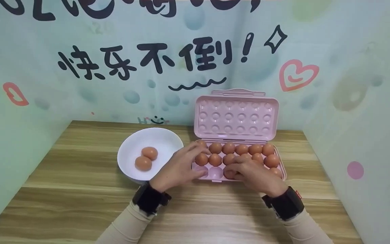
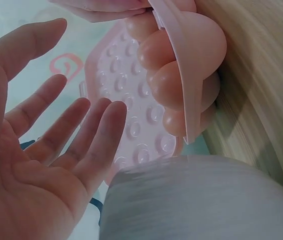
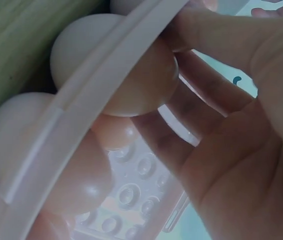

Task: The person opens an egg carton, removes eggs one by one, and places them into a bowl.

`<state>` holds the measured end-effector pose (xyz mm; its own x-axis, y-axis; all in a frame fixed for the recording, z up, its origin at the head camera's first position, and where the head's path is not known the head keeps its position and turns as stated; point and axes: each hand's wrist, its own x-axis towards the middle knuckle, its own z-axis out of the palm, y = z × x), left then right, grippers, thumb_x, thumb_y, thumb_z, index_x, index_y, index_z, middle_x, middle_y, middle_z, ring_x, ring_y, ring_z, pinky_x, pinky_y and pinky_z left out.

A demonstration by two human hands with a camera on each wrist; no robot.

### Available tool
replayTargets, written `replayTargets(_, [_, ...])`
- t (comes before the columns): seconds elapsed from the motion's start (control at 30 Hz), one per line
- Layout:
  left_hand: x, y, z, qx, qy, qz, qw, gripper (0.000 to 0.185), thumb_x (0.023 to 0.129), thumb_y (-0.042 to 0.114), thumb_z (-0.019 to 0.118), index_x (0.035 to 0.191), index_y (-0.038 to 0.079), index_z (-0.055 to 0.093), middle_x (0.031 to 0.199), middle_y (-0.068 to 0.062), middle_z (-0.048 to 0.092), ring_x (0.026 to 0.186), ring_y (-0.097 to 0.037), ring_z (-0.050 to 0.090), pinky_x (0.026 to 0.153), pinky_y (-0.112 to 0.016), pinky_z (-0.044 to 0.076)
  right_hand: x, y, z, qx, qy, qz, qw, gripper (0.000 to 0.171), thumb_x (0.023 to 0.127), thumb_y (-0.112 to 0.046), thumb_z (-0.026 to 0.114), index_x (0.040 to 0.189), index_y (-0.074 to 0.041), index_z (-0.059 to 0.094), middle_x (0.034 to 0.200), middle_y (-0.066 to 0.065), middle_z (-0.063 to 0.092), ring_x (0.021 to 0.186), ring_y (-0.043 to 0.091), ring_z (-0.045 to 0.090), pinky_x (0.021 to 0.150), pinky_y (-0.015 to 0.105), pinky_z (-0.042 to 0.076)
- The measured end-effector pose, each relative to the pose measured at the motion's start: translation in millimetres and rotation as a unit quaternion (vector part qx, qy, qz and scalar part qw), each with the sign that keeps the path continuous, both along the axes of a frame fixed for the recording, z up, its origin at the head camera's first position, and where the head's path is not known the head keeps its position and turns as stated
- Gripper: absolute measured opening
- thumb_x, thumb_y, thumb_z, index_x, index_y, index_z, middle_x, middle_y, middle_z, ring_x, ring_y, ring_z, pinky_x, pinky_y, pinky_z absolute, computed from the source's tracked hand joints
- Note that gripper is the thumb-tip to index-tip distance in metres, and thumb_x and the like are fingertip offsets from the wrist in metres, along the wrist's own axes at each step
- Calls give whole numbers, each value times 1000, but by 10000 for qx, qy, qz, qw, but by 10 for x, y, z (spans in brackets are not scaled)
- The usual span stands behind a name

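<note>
A pink egg carton stands open, its tray (image 1: 215, 179) filled with several brown eggs and its lid (image 1: 237, 115) upright behind. My right hand (image 1: 240, 167) grips a brown egg (image 1: 229, 175) over the tray's front row. In the right wrist view its fingers (image 3: 201, 100) curl round that egg (image 3: 146, 85) at the tray rim (image 3: 91, 100). My left hand (image 1: 190, 162) lies at the tray's front left corner with straight fingers and holds nothing. The left wrist view shows its bare palm (image 2: 76, 135) beside the tray rim (image 2: 186, 75).
A white bowl (image 1: 130, 149) with two brown eggs (image 1: 146, 158) stands on the wooden table just left of the carton, and its rim (image 2: 196, 200) shows in the left wrist view. Printed panels wall the table at the back and both sides.
</note>
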<state>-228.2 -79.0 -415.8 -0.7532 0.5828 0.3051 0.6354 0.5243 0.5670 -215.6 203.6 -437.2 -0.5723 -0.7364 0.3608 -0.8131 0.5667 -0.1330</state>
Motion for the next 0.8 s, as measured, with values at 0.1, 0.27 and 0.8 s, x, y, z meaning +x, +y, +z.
replayTargets(0.1, [4,-1,4,86,7,16,10000,48,88,18,86,131,15,65,152,-11,55,138,-27,56,113,-43,50,14,19,10,160,-335,-284,9989,15,91,-5,82,102,-13,78,96,0,71,91,20,63,84,37,56])
replayTargets(0.27, [1,9,3,216,-31,65,9997,49,88,17,85,133,14,64,149,-10,57,132,-27,60,109,-42,53,24,68,64,30,-552,-529,9971,21,96,-9,78,116,-14,76,111,-1,73,105,18,66,93,39,58])
replayTargets(0.8, [-5,181,17,1066,788,69,9911,56,88,19,89,137,14,61,124,-3,62,104,-16,62,93,-36,59,97,16,311,-3077,-2313,-1164,9156,37,102,-10,71,139,-8,67,129,7,72,114,24,72,99,30,57])
